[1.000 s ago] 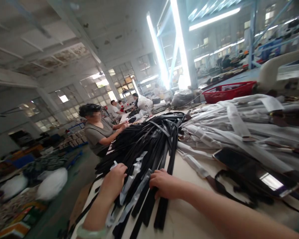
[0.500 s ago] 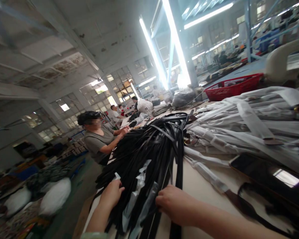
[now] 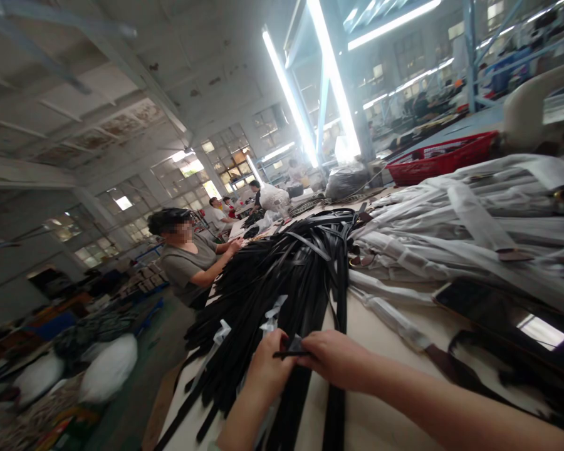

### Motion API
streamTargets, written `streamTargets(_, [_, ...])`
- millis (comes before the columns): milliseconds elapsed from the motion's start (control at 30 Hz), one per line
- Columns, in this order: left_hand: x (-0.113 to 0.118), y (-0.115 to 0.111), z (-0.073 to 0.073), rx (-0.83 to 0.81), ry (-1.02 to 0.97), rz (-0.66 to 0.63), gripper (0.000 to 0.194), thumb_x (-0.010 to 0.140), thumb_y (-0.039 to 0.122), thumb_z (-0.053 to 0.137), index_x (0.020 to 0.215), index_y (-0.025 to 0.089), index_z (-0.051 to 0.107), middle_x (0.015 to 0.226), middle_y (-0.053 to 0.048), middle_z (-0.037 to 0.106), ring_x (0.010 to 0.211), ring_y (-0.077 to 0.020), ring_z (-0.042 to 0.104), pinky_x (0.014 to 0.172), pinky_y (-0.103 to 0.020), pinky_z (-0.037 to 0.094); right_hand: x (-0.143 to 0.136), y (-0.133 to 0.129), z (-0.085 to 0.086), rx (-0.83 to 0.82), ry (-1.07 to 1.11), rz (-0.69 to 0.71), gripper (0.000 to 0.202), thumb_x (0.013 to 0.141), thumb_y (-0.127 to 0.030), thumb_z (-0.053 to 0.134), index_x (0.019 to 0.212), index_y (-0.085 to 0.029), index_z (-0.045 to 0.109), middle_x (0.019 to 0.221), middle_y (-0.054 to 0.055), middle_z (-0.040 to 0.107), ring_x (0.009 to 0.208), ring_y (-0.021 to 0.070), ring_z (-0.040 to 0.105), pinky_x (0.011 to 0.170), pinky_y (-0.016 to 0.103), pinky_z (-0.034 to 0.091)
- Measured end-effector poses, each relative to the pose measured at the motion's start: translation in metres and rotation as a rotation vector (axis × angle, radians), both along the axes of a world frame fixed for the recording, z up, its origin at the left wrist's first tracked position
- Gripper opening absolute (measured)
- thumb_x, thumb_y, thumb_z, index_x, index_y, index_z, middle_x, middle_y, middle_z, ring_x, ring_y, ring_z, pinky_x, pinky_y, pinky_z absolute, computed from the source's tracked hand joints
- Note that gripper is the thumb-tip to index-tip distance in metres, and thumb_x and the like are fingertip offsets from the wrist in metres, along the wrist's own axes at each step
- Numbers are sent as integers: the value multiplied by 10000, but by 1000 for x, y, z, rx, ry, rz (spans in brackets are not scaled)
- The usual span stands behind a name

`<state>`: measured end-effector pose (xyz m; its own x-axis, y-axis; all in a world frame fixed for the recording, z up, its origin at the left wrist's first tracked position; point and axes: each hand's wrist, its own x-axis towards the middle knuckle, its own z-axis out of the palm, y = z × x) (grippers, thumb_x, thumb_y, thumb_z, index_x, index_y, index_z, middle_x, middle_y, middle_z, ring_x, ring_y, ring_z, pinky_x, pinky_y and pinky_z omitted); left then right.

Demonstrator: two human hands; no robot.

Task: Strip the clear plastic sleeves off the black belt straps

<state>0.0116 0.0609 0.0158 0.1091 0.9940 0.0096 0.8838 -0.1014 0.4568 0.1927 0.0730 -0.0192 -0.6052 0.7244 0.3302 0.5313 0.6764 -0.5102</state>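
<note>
Since half a second ago, the left hand (image 3: 269,363) has swung across from the left side of the pile to meet the right hand (image 3: 336,357), which has stayed over much the same part of the table (image 3: 376,407). Both now work almost touching, above the near part of the black straps (image 3: 272,269). Between them a dark strap (image 3: 291,354) lies crosswise, with a bit of clear film (image 3: 295,343) on it. Fingers of the left hand are curled nearly closed on the strap's left part; the right pinches its other side, thumb and fingers together. How firmly either grips cannot be told. One crumpled film strip (image 3: 276,307) lies on the pile just beyond the left hand, and another (image 3: 222,333) lies farther left. White-wrapped straps (image 3: 418,241) are heaped to the right, with a phone (image 3: 479,307) at their near side and a red basket (image 3: 444,161) behind. Across the table's left edge, a co-worker (image 3: 185,263) reaches both hands to the pile's far side.
</note>
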Motion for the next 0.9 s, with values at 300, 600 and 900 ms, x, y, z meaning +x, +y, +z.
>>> streamTargets(300, [-1,-1,15,78,-213,87,238,744,390,592,649,176,547,635,-6,553,649,-169,523,623,-271,376,0,7,2,-156,432,-198,110,888,-275,527,945,-186,558,903,49,637,855,198,588,739,271,413])
streamTargets(600, [11,-47,17,-186,-768,138,451,636,594,725,674,178,554,575,32,493,532,-111,465,508,-221,350,-6,-15,20,-389,637,32,194,749,-211,590,618,-159,457,576,-61,375,571,89,350,509,199,272])
streamTargets(900, [-13,-36,-21,77,-633,22,314,699,507,695,633,201,711,690,-63,622,687,-203,556,655,-303,441,-11,-22,14,-357,415,41,150,738,-206,583,640,-160,481,581,-56,406,565,88,344,486,202,238])
